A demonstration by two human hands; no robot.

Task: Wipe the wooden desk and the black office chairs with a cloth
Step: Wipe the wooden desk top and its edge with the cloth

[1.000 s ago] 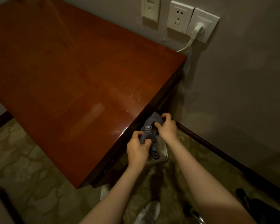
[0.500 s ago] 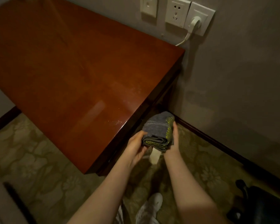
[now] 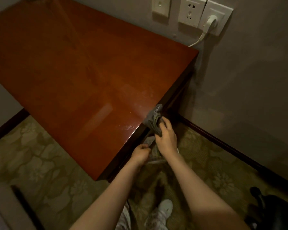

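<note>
1. Right hand (image 3: 167,140): fingers and thumb curled tight round a bunched grey cloth (image 3: 153,118).
2. Cloth sits at the near right edge of the wooden desk (image 3: 90,72), touching the rim. Its upper end pokes above the desktop; the rest hangs beside the dark side panel.
3. Left hand (image 3: 140,154): lower, just beside the same desk edge, fingers curled in. Cannot tell whether they grip anything (a pale shape shows just above the knuckles, too dim to identify).
4. Desktop glossy red-brown, with pale specks and smears near the cloth.
5. Black office chair (image 3: 276,210): partly in view at lower right, well apart from both hands.
6. Wall sockets (image 3: 190,11) above the desk's far corner; a white plug (image 3: 210,22) in the rightmost one, its cord dropping behind the desk.
7. Patterned carpet (image 3: 40,163) underfoot; a white shoe (image 3: 164,207) below the forearms.
</note>
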